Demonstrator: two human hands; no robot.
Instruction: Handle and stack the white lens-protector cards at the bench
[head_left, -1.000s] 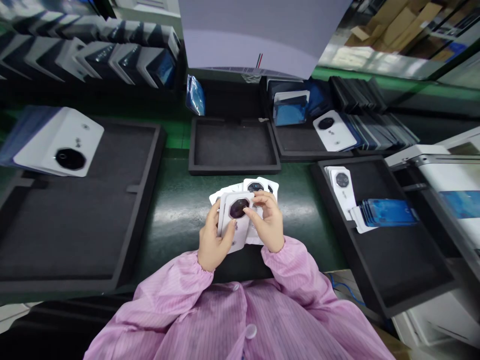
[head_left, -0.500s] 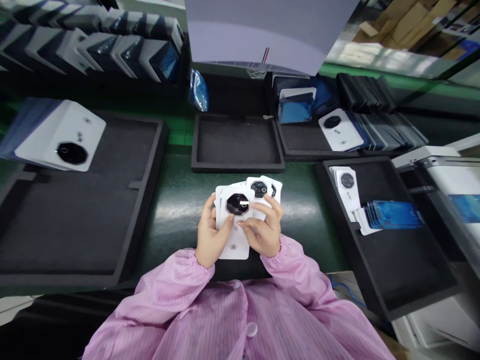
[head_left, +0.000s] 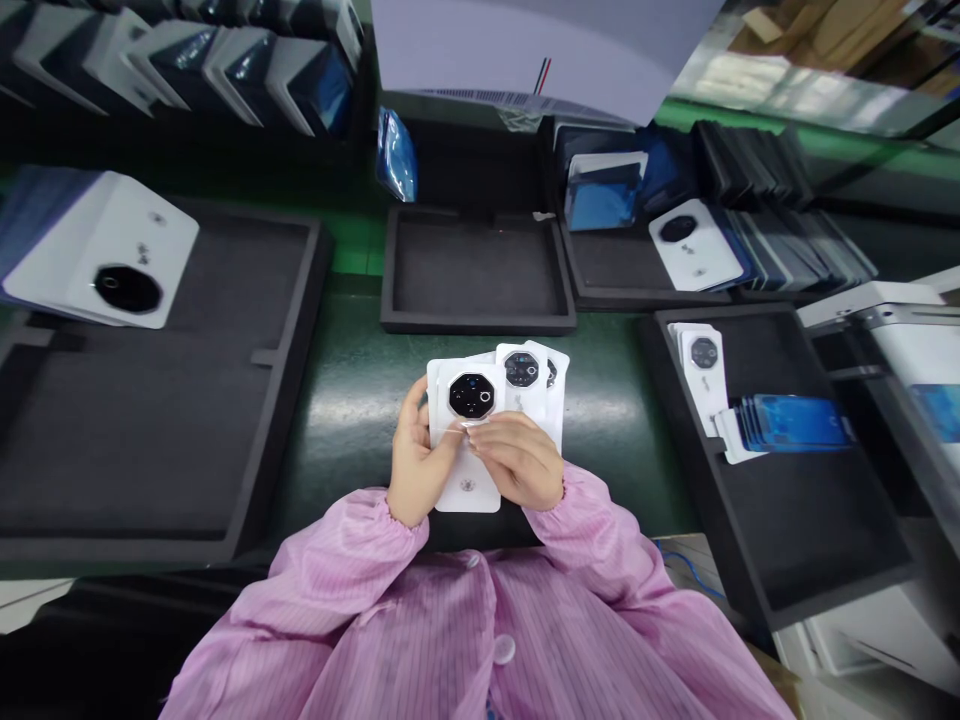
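My left hand (head_left: 421,452) grips a white phone back cover (head_left: 466,488) by its left side, with the thumb lying across the front. The cover bears a black octagonal camera window (head_left: 471,396) and a small round print below it. Other white covers (head_left: 523,392) are fanned out behind it to the right, partly hidden. My right hand (head_left: 517,460) is closed just below the camera window, its fingertips meeting the left thumb. A thin, shiny clear film (head_left: 469,424) shows at those fingertips; its full outline cannot be made out.
A large black foam tray (head_left: 172,400) at left holds a stack of white covers (head_left: 131,250). A smaller black tray (head_left: 480,325) lies ahead. The right tray (head_left: 817,540) carries white covers (head_left: 705,375) and blue-filmed panels (head_left: 799,422). Racks of panels (head_left: 247,75) line the back.
My right hand has moved from the camera window's right edge down to the left thumb. The white tab on the window is gone from there, and the lens details show clearly.
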